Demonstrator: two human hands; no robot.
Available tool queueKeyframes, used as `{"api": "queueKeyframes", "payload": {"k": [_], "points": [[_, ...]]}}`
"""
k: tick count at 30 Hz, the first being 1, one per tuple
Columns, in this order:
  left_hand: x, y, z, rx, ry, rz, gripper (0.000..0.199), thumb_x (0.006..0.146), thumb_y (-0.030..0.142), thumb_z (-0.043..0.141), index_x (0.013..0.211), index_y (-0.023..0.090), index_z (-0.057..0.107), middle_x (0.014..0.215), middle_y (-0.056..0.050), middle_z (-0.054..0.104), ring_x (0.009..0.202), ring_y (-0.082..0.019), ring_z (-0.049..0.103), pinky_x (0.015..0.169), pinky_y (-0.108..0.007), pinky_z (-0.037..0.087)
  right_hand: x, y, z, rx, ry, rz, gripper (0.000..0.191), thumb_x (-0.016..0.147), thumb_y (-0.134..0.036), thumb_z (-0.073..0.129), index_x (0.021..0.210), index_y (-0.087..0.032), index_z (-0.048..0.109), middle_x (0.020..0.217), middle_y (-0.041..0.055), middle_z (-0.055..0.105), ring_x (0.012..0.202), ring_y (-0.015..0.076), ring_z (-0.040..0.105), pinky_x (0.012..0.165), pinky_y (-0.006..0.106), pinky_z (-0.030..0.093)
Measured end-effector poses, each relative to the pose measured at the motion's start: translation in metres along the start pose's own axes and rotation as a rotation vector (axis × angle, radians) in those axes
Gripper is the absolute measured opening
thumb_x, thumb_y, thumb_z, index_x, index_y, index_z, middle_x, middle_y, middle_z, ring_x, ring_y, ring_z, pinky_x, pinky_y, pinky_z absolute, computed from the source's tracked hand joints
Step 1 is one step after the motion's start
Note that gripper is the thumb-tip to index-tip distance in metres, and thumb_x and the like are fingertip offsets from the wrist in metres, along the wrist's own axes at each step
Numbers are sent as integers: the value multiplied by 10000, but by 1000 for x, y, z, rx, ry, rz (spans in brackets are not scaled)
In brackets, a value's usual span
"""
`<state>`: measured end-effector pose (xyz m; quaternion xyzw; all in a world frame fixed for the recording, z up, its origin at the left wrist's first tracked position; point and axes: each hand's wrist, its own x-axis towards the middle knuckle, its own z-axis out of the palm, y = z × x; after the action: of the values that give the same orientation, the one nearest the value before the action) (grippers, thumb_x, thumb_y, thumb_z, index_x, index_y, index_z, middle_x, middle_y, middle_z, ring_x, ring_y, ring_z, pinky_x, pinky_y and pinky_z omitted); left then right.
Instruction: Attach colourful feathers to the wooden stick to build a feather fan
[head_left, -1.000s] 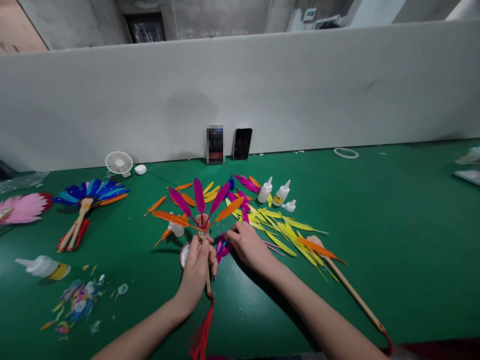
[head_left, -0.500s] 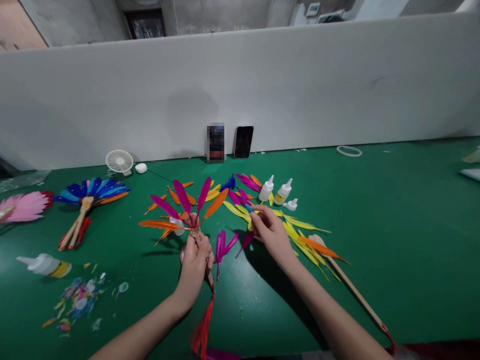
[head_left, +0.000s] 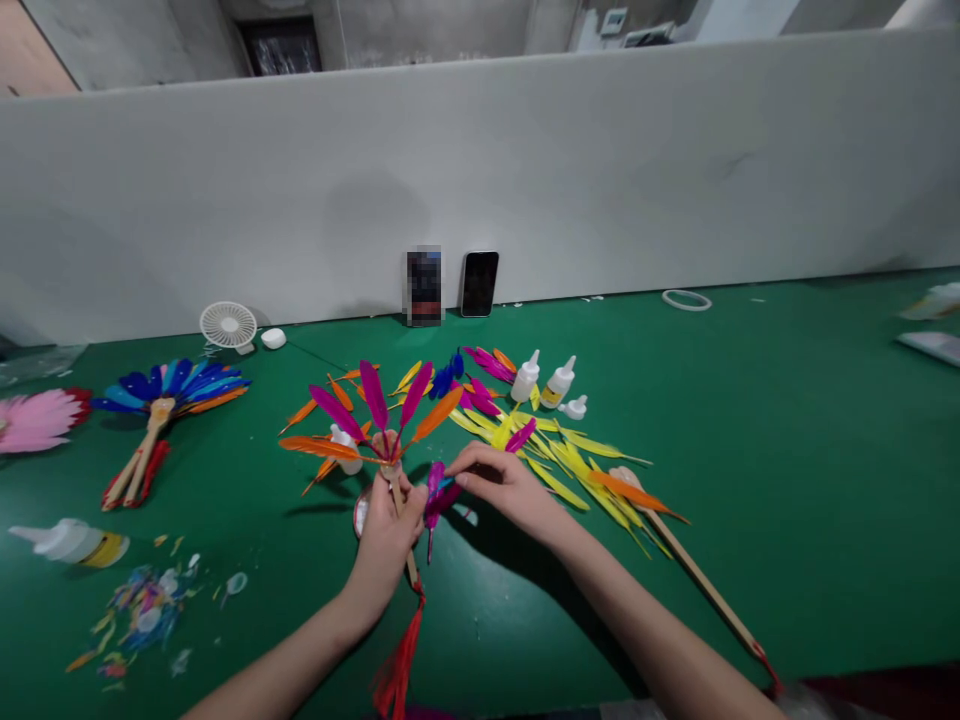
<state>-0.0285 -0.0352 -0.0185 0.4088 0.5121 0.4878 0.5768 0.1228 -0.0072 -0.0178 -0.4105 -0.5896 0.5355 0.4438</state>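
Observation:
My left hand (head_left: pixel 390 525) is closed around the wooden handle (head_left: pixel 398 492) of a feather fan. Magenta feathers (head_left: pixel 373 395) and orange feathers (head_left: pixel 319 448) spread from its rounded head, and a red tassel (head_left: pixel 401 660) hangs below. My right hand (head_left: pixel 506 490) is just right of the handle, thumb and fingers pinched on a small blue piece (head_left: pixel 445 483), its kind unclear. Loose magenta feathers (head_left: pixel 433 505) lie directly under those fingertips. Behind the left hand, a round container (head_left: pixel 361 512) with a red rim is partly hidden.
Yellow feathers (head_left: pixel 577 465) lie right of centre, beside another wooden handle (head_left: pixel 697 570). Glue bottles (head_left: pixel 559 382) stand behind them; another bottle (head_left: pixel 75 543) lies left, near colourful scraps (head_left: pixel 150 605). A blue feather fan (head_left: pixel 161 400), small white fan (head_left: pixel 229 325) and phone (head_left: pixel 479 284) are farther back.
My right hand has moved left and down from the yellow feathers to the magenta feathers beside the handle, carrying the blue piece. My left hand still grips the fan.

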Motion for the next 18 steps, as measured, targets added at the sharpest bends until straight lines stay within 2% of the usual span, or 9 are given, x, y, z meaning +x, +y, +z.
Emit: {"api": "queueKeyframes", "payload": {"k": [2,6,9,13,15,18], "points": [[0,0,0,1,6,6,343,646,380,641,758,210,365,568,104,329,397,-26,300,372,-166,235,0,2,2,155,43,76,131,651,-263,629,768,-204,637,677,-24,578,639,126,541,651,284,412],[-2,0,-1,18,65,55,325,643,344,647,753,208,373,596,94,370,439,-36,356,411,-176,291,-1,4,9,491,110,239,385,598,-310,693,948,-217,564,586,-77,553,567,99,558,643,263,438],[-4,2,1,31,70,72,317,636,333,649,750,208,381,593,89,405,464,-50,403,433,-185,320,-4,4,17,568,38,325,359,558,-340,731,836,-172,579,576,-51,588,525,89,558,592,240,441],[-6,5,4,52,22,47,328,611,354,657,725,203,390,547,92,425,446,-59,434,453,-200,358,-8,3,28,567,-77,362,327,528,-392,747,648,-140,578,545,-28,595,483,73,539,543,221,430],[-6,5,4,56,10,40,334,607,363,659,717,202,388,540,90,434,453,-63,455,464,-202,374,-8,3,30,573,-77,358,330,530,-402,746,639,-140,577,545,-31,594,479,69,537,538,217,430],[-5,2,4,59,18,62,327,634,379,638,724,207,375,539,91,426,436,-56,437,426,-183,350,-6,3,27,582,-7,352,349,523,-413,749,670,-148,577,561,-33,602,491,74,549,538,218,437]]}}
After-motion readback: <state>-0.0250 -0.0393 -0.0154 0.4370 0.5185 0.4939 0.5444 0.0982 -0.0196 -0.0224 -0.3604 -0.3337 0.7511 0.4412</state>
